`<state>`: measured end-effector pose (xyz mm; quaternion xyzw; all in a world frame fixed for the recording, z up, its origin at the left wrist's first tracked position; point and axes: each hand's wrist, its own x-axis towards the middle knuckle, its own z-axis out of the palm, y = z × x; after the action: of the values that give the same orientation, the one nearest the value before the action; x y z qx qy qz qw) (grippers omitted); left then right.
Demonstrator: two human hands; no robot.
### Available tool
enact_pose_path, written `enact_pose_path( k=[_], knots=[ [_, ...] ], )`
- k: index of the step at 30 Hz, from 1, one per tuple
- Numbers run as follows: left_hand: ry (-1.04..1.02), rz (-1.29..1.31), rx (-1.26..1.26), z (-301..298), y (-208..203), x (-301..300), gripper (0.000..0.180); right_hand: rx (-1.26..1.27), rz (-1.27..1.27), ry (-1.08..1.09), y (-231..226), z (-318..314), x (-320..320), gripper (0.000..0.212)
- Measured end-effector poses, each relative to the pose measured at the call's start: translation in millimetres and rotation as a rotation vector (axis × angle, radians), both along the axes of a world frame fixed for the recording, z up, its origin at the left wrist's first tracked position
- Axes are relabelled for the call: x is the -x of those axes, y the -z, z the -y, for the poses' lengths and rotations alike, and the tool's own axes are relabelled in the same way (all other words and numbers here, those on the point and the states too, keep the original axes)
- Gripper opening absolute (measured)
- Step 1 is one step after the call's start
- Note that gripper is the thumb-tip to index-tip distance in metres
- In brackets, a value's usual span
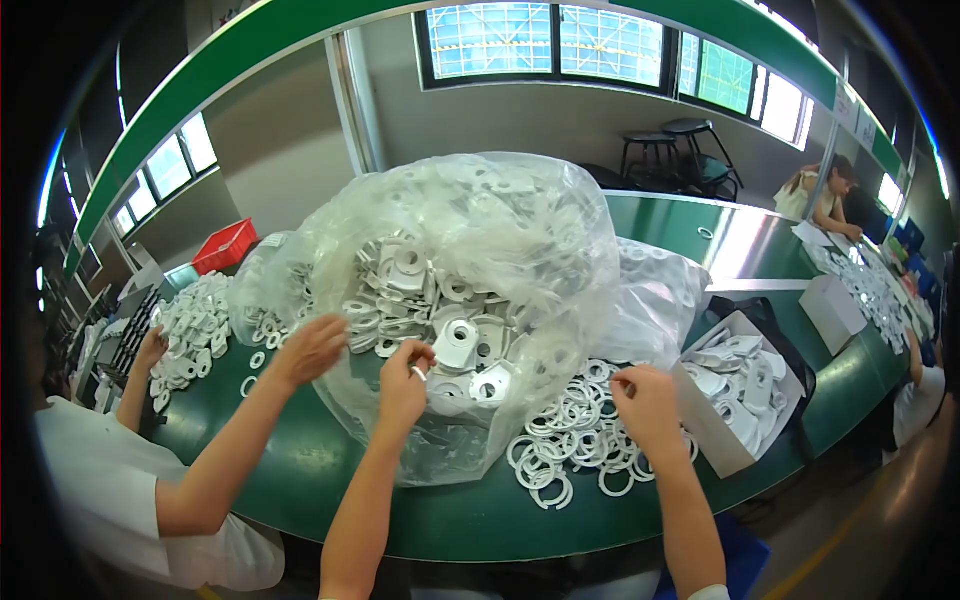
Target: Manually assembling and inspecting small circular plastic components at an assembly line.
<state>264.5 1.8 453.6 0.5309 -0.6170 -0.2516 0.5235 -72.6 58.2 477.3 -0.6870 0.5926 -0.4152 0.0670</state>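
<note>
My left hand [403, 388] is closed on a small white plastic piece [418, 373], seen nearly edge-on. It hovers at the mouth of a large clear plastic bag [500, 215], which is full of white plastic parts [458, 340] with round holes. Over a loose pile of white plastic rings [570, 430] is my right hand [650, 405], its fingers curled together. Whatever sits between those fingertips is too small to make out. To the right of that hand stands an open cardboard box [715, 430] holding flat white parts [745, 385].
Close on my left, a co-worker's hand [312, 350] reaches beside the bag. White parts [190, 325] lie heaped on the green table [330, 490], with a red crate [224, 246] behind. A white box [832, 312] and another person [825, 200] are at the right.
</note>
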Motion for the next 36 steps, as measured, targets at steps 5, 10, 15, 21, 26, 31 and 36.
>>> enact_pose_path(
  k=[5,10,15,21,26,31,36],
  knots=[
    [-0.301,0.401,-0.058,25.3,1.6,17.8,0.025,-0.114,-0.110,0.188,25.6,29.8,-23.8,0.022],
    [-0.300,0.447,-0.003,21.7,0.6,15.1,0.026,-0.205,-0.052,0.134,32.8,32.9,-26.3,0.025],
    [-0.320,0.353,0.325,-6.6,-21.0,21.1,0.020,-0.125,-0.011,0.061,37.3,33.9,-16.7,0.023],
    [-0.063,-0.223,-0.109,-53.9,-35.5,53.4,0.013,-0.095,0.087,0.055,44.4,36.7,-11.3,0.022],
    [0.047,-0.297,-0.083,-60.1,-6.7,67.2,0.013,-0.145,-0.035,0.086,40.2,31.0,-13.9,0.022],
    [0.141,-0.458,-0.280,-66.9,0.4,79.8,0.013,-0.042,0.166,0.062,25.2,23.9,-10.2,0.019],
    [0.150,-0.448,-0.292,-69.6,3.1,84.4,0.009,-0.144,0.539,-0.109,4.5,13.6,-26.7,0.007]
  ],
)
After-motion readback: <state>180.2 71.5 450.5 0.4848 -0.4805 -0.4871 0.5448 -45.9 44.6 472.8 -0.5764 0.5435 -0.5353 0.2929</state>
